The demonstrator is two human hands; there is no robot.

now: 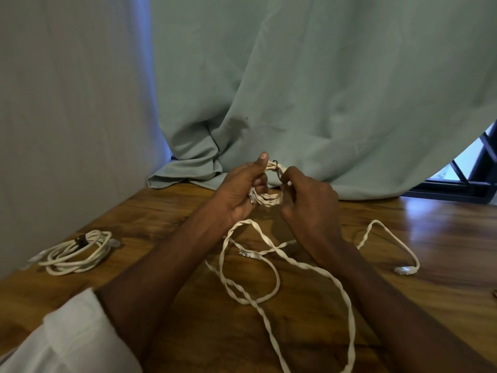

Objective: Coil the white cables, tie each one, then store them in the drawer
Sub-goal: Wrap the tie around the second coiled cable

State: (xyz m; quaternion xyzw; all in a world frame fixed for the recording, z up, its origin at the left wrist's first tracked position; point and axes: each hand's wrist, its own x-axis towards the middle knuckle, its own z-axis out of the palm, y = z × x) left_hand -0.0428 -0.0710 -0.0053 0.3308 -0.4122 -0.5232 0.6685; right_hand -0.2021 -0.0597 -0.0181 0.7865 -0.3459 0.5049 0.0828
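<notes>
My left hand (239, 189) holds a small coiled white cable (269, 199) above the wooden table (166, 211), thumb raised. My right hand (309, 203) pinches a thin dark tie (276, 168) at the top of that coil. A loose white cable (295, 262) sprawls in loops on the table below my hands, one plug (248, 254) near the middle and another plug (403, 270) at the right. A coiled white cable with a dark tie (78, 251) lies at the left. No drawer is in view.
A pale green curtain (295, 90) hangs behind the table and bunches on its far edge. A wall stands at the left. A dark window frame (470, 173) shows at the far right. A small object (494, 294) peeks in at the right edge.
</notes>
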